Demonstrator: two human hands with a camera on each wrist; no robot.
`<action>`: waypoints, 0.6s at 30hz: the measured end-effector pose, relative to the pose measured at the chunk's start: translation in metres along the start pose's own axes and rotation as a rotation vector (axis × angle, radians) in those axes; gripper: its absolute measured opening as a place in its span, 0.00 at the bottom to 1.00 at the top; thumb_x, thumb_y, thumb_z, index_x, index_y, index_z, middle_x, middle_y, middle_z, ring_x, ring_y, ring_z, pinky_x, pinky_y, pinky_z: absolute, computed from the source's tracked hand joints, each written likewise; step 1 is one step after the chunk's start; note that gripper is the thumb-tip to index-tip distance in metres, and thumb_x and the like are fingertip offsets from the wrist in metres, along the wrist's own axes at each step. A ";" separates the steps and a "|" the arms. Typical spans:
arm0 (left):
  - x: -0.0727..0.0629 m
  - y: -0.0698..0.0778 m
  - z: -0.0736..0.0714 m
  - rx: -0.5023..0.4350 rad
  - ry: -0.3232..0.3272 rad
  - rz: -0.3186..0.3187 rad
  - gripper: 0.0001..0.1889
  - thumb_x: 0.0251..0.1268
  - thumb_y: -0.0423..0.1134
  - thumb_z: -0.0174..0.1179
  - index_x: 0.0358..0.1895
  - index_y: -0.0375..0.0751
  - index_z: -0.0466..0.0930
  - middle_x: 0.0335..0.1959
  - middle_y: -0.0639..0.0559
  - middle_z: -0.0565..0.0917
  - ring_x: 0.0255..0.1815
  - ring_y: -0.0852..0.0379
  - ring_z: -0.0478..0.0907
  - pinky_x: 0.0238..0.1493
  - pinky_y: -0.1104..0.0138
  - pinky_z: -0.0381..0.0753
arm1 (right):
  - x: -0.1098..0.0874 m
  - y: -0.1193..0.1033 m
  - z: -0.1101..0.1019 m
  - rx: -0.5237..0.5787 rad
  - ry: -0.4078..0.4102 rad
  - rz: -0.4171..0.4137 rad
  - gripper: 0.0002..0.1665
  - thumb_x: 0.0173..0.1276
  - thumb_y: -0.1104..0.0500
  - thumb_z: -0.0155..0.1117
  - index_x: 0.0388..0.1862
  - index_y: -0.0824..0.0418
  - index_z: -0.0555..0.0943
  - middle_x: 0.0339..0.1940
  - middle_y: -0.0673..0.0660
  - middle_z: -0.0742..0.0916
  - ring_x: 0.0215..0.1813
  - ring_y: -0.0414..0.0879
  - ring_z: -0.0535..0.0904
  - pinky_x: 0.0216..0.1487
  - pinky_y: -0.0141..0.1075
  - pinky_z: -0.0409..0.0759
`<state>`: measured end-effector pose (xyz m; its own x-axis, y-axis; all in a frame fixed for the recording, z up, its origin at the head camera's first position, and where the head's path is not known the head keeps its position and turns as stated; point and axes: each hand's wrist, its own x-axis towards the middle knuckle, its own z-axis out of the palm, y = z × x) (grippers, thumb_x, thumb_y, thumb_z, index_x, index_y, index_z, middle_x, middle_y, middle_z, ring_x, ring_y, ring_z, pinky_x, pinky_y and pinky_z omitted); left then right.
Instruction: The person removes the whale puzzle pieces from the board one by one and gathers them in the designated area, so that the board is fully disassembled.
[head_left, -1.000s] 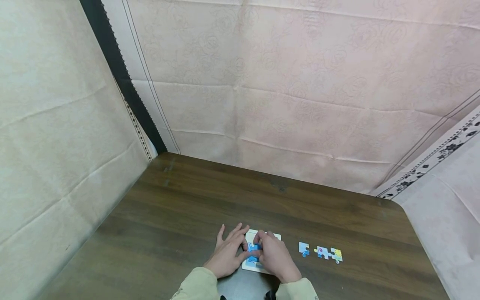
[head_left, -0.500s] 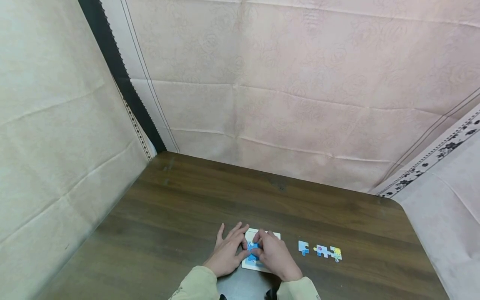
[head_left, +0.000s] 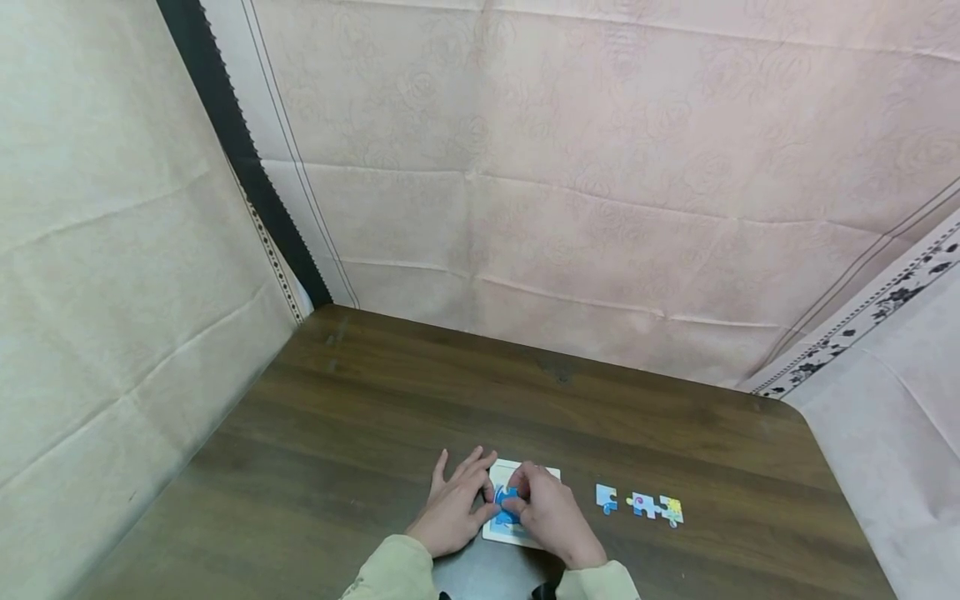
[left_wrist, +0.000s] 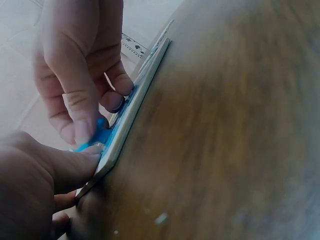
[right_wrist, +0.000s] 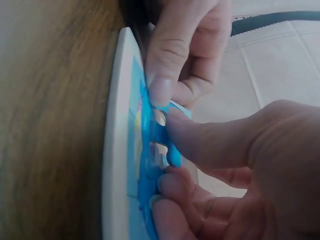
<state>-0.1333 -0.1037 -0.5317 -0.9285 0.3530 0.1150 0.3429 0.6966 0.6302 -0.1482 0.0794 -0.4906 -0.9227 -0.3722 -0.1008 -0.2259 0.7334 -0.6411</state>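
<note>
A puzzle board with a pale frame and a mostly blue picture lies on the table beneath both hands. My right hand pinches a blue puzzle piece between thumb and fingers, the piece tilted up over the board. Spread fingers show on my left hand along the board's left side. Its thumb presses at the board's edge, against the blue picture. In the right wrist view both thumbs meet close together at the blue piece. The right hand hides the board's right part in the head view.
To the right of the board lie several loose puzzle pieces: a light blue piece, a pale patterned piece and a yellow one joined or close to it. The brown wooden table ends at hanging cloth.
The right fingers shift slightly on the blue piece. The left hand stays in place on the board, and the loose pieces keep their positions.
</note>
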 end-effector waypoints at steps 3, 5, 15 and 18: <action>0.000 0.000 -0.001 0.002 0.012 0.010 0.12 0.64 0.46 0.65 0.30 0.58 0.68 0.72 0.49 0.67 0.76 0.47 0.54 0.67 0.34 0.32 | -0.001 0.000 -0.001 0.064 -0.002 0.009 0.09 0.65 0.60 0.68 0.35 0.56 0.74 0.26 0.47 0.77 0.26 0.42 0.71 0.27 0.33 0.70; 0.000 0.000 -0.001 0.009 0.018 0.017 0.12 0.64 0.45 0.65 0.30 0.58 0.68 0.72 0.49 0.67 0.76 0.47 0.55 0.67 0.34 0.32 | -0.001 0.000 -0.003 0.115 -0.009 0.016 0.08 0.67 0.61 0.66 0.35 0.57 0.74 0.25 0.48 0.78 0.25 0.43 0.71 0.26 0.33 0.69; -0.001 0.000 -0.001 0.011 0.005 0.016 0.12 0.65 0.46 0.64 0.30 0.58 0.67 0.72 0.50 0.66 0.76 0.48 0.54 0.68 0.35 0.32 | -0.002 0.010 -0.010 0.315 -0.032 0.038 0.05 0.71 0.61 0.61 0.38 0.61 0.74 0.28 0.52 0.77 0.29 0.45 0.71 0.27 0.32 0.69; 0.000 0.000 -0.001 0.008 0.002 0.014 0.13 0.65 0.46 0.64 0.31 0.59 0.67 0.72 0.50 0.66 0.76 0.47 0.53 0.68 0.35 0.31 | -0.002 0.015 -0.010 0.362 -0.024 0.046 0.05 0.72 0.61 0.59 0.41 0.62 0.74 0.29 0.53 0.77 0.30 0.45 0.71 0.27 0.32 0.69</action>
<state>-0.1333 -0.1043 -0.5314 -0.9238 0.3616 0.1255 0.3571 0.6964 0.6225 -0.1532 0.0967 -0.4917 -0.9207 -0.3600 -0.1505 -0.0555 0.5024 -0.8628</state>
